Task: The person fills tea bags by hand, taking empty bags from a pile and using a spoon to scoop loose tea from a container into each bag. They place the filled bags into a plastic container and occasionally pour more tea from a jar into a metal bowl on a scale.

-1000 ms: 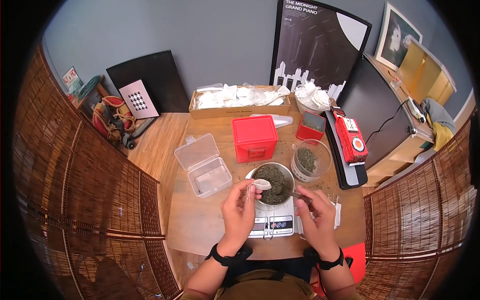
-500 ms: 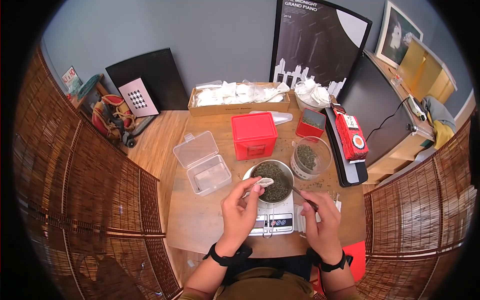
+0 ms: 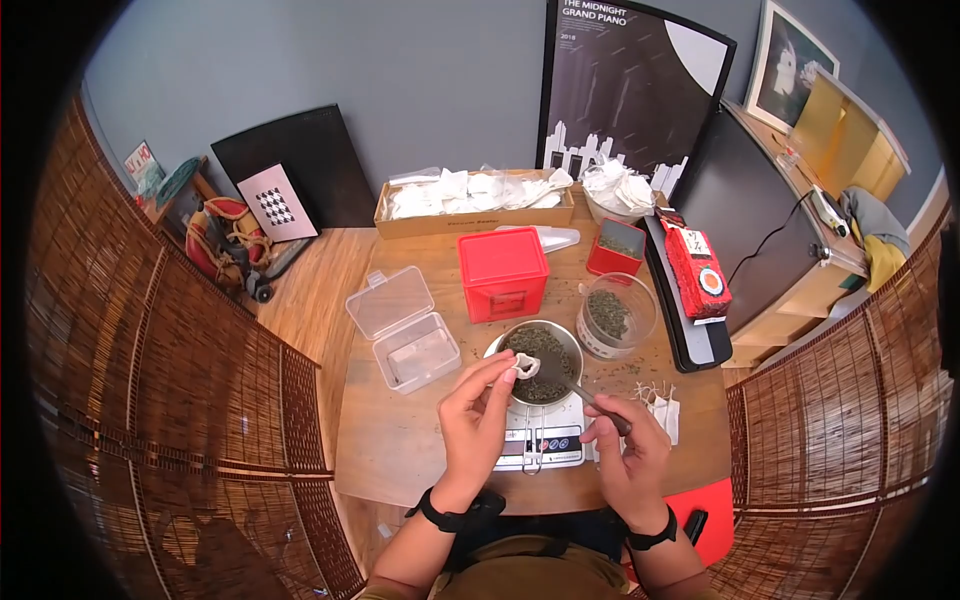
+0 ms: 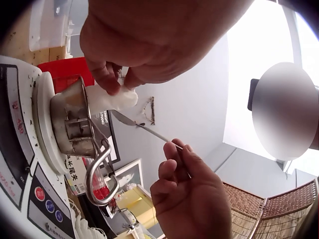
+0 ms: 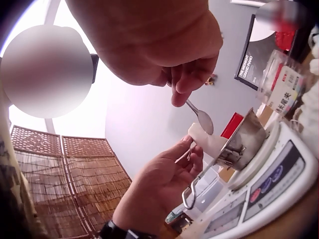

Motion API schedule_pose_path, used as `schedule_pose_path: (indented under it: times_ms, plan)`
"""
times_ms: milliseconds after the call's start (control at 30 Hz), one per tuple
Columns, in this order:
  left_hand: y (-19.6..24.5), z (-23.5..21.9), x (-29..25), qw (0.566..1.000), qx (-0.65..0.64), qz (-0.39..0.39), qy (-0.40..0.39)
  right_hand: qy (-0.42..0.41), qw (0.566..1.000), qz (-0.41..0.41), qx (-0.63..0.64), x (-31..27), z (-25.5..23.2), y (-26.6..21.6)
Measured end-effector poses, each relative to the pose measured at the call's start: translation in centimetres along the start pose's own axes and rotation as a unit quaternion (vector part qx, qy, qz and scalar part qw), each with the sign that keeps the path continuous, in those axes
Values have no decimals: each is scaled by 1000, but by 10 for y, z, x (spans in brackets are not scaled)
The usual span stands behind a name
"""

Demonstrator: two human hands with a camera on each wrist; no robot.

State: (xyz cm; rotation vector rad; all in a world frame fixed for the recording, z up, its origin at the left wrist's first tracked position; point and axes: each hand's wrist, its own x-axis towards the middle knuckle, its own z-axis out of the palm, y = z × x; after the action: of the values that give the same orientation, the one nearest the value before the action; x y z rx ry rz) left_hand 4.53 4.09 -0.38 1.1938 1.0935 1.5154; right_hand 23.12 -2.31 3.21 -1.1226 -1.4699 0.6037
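A metal bowl of dark dried leaves (image 3: pixel 540 388) sits on a white scale (image 3: pixel 560 447). Above its left side, my left hand (image 3: pixel 474 425) pinches a small white pouch (image 3: pixel 525 366), whose mouth is open. My right hand (image 3: pixel 632 455) grips a spoon (image 3: pixel 592 398) by its handle. In the right wrist view the spoon's bowl (image 5: pixel 205 122) is right at the upper edge of the pouch (image 5: pixel 207 143); whether they touch I cannot tell. The left wrist view shows the pouch (image 4: pixel 110 99) beside the rim of the metal bowl (image 4: pixel 74 119).
Behind the bowl stands a red box (image 3: pixel 503 275). An open clear case (image 3: pixel 417 352) lies left; a clear tub of leaves (image 3: pixel 617 318) and a red tin (image 3: pixel 616 247) are right. Small white pouches (image 3: pixel 662 415) lie near my right hand. A cardboard tray (image 3: pixel 475 226) holds white pouches.
The spoon has come out of the leaves and up toward the pouch. My left hand has turned the pouch so that its mouth shows.
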Motion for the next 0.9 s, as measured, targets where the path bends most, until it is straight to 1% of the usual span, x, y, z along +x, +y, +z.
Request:
schedule_pose_path:
  times_ms: [33,100,200,233,267,400,467,500,567,600,667,767,800,867,900]
  plan:
    - [0,0,1,999,35,33,11,9,1000,9,-4,-1,0,1]
    - [-3,-1,0,998,35,39,21,17,1000,17,-7,-5,0,4]
    - [-6,-1,1,997,39,53,31,-2,1000,12,-15,-10,-1,6]
    - [-7,-1,1,997,43,63,32,23,1000,6,-17,-11,2,5]
    - [-6,-1,1,997,43,63,32,47,999,0,-19,-12,3,5]
    - [-4,0,1,997,37,51,39,43,999,-10,-31,-14,6,6]
    - [-3,0,1,997,36,51,41,71,997,-9,-38,-14,8,9]
    - [-3,0,2,997,33,56,38,70,997,-9,-37,-13,7,8]
    - [-3,1,1,997,30,61,34,-44,998,35,2,-10,5,5]
    - [-1,2,1,997,31,56,33,-43,998,35,2,-11,6,5]
    - [-1,3,1,998,32,51,31,3,1000,17,-19,-11,10,5]
    - [-2,1,0,996,60,66,29,11,1000,14,-18,-15,7,12]
    - [-3,0,-1,994,71,79,29,12,1000,14,-18,-15,5,13]
    - [-5,-1,-2,992,82,92,28,25,999,-15,-23,-15,3,15]
    - [-7,-2,-3,987,108,113,27,25,999,-15,-23,-14,0,16]
